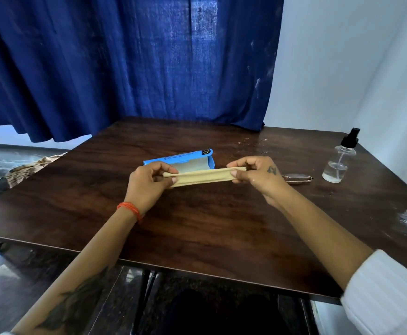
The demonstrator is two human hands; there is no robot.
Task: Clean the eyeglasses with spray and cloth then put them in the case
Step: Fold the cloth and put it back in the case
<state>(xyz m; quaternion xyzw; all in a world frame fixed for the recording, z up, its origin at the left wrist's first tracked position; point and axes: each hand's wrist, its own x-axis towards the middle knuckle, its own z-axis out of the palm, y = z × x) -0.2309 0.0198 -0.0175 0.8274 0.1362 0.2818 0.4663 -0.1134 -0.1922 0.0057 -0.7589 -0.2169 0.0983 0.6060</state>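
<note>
On a dark wooden desk point(197, 226), our left hand point(147, 184) and right hand point(258, 176) pinch opposite ends of a folded beige cloth point(202, 176), held taut between them. Behind it lies the open blue case point(185, 159), apparently empty. Right of our hands rest the folded eyeglasses point(296, 178), then the spray bottle point(339, 160). Casing the glasses remains; we cannot tell whether cleaning is done.

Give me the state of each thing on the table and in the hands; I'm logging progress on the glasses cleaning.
Cloth: folded into a narrow strip, held taut between both hands.
Left hand: pinching one cloth end.
Right hand: pinching the other end.
Case: open, lying on the table, nothing visible inside.
Eyeglasses: folded, lying on the table, outside the case.
Spray bottle: upright, capped, partly filled.
</note>
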